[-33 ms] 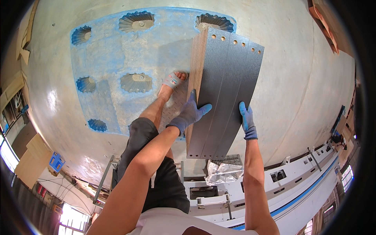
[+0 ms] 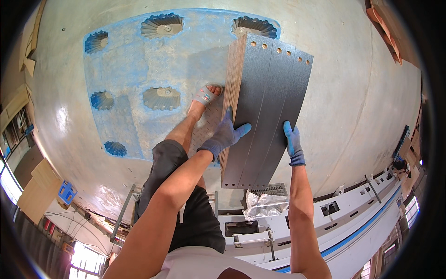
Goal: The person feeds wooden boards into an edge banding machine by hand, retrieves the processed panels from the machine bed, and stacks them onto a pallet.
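Note:
A tall stack of long dark grey boards point(image 2: 267, 97) stands in front of me, with raw brown edges along its left side. Several round holes run across the far end of the top face, and smaller ones sit at the near end. My left hand point(image 2: 225, 134), in a grey-blue glove, grips the left edge, its thumb over the top and its fingers along the side. From the right, my gloved right hand point(image 2: 293, 143) clasps the opposite edge with the thumb on top; its other fingers are hidden behind the stack.
A worn blue pallet point(image 2: 127, 69) with deep pockets lies to the left and beyond. My sandalled foot point(image 2: 204, 96) is beside the stack. Crumpled plastic sheeting point(image 2: 265, 204) and a long white machine point(image 2: 344, 228) are at the near right. A blue plastic item point(image 2: 67, 192) stands far left.

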`<action>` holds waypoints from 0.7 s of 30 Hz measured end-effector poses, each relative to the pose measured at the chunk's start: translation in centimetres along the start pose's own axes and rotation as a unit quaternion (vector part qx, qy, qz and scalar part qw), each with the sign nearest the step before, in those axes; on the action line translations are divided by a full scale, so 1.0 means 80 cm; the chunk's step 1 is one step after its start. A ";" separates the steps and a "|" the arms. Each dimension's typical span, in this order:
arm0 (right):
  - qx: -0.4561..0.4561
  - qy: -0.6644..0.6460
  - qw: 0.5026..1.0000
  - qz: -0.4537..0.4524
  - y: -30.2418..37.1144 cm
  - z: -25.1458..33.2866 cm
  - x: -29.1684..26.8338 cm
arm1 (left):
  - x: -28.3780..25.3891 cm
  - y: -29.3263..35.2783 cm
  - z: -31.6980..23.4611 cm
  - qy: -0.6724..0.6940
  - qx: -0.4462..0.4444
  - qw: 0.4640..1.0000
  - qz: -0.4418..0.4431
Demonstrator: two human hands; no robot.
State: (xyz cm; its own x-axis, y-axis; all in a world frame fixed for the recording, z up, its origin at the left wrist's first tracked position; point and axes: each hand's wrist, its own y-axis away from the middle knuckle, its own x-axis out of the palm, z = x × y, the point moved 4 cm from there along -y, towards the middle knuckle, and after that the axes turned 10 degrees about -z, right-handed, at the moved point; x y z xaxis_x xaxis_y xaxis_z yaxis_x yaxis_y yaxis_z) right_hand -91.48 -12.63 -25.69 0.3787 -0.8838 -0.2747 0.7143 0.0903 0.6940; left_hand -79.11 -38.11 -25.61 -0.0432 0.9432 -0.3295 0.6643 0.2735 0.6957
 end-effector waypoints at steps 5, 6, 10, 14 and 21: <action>0.027 -0.020 0.999 -0.006 -0.001 -0.010 0.000 | 0.010 -0.002 0.014 0.059 -0.033 0.998 0.001; 0.020 -0.024 1.000 -0.003 -0.003 -0.014 0.000 | 0.009 -0.001 0.012 0.062 -0.048 0.997 0.008; 0.020 -0.033 0.999 0.000 -0.001 -0.006 0.003 | 0.002 0.001 0.006 0.084 -0.046 0.995 0.025; 0.009 -0.018 1.000 0.001 0.002 -0.003 0.004 | 0.004 -0.004 0.011 0.086 -0.017 0.996 0.014; 0.008 0.032 0.999 -0.020 0.005 0.012 0.002 | -0.001 0.005 0.025 0.054 -0.018 0.997 -0.045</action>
State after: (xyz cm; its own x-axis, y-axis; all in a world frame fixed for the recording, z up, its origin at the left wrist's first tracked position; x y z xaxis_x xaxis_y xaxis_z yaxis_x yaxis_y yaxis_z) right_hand -91.70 -13.20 -24.80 0.3867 -0.8553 -0.3448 0.7203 0.0467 0.6921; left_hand -77.38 -38.45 -26.60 -0.1833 0.9287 -0.3225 0.6269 0.3631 0.6893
